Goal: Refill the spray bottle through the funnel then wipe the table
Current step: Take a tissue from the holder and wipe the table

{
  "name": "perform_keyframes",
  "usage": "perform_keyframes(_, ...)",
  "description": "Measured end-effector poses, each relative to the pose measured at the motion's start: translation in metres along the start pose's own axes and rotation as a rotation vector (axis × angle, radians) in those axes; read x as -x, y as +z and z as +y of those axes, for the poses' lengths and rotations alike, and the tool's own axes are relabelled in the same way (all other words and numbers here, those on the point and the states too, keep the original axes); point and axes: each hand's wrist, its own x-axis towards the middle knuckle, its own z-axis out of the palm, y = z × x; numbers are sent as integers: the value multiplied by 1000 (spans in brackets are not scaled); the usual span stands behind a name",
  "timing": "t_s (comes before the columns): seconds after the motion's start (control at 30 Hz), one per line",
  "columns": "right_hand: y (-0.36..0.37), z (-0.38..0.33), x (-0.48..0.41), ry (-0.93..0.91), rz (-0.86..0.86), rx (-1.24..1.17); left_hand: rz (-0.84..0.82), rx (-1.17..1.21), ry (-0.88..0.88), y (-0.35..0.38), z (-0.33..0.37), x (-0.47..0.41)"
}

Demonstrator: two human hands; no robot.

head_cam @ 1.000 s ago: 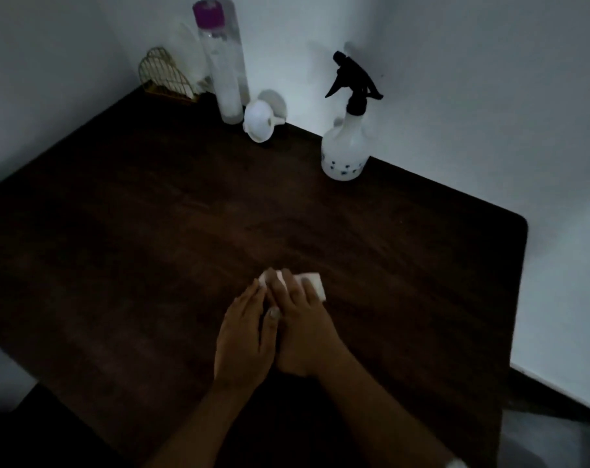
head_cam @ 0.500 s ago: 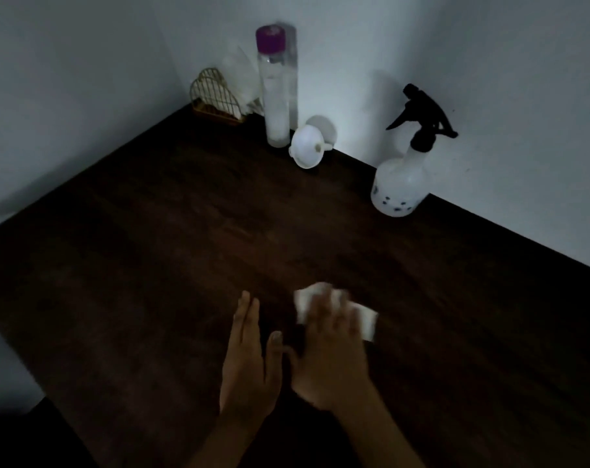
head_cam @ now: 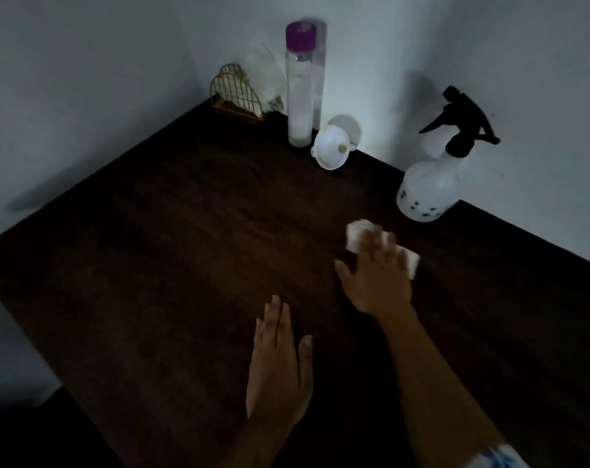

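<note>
Wiping step was judged in hand. The white tissue (head_cam: pixel 356 235) was pressed onto the table (head_cam: pixel 151 265) under the right hand (head_cam: pixel 378 282), fingers extended, spread and blurred; no curl round it was seen. The tissue was located near the spray bottle (head_cam: pixel 428 190), on its near-left side and apart from it, long axis laid across the fingers. The left hand (head_cam: pixel 280 369) was laid flat, nothing held, farther from the spray bottle. The right hand was judged better placed.

Dim, grainy view; right hand (head_cam: pixel 376 278) motion-blurred, walls paler
</note>
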Motion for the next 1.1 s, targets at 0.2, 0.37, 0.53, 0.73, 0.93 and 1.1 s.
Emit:
perform_keyframes(0.2,10,-28,119,53,-47,-25,9,-20,10,-1,4,1)
perform_keyframes(0.37,11,-29,79,-293,-124,-15,16,-45,19,-2,6,-1)
perform_keyframes(0.53,1,53,56,-8,-37,-27,-56,-62,52,-5,6,3)
perform_keyframes(0.73,6,118,171,304,27,-57,-123,-226,67,0,3,11)
perform_keyframes(0.93,22,24,259,59,-98,-128,-152,-319,-2,3,32,35)
perform_keyframes(1.1,27,2,218,-162,-137,-91,-257,-448,94,4,39,52)
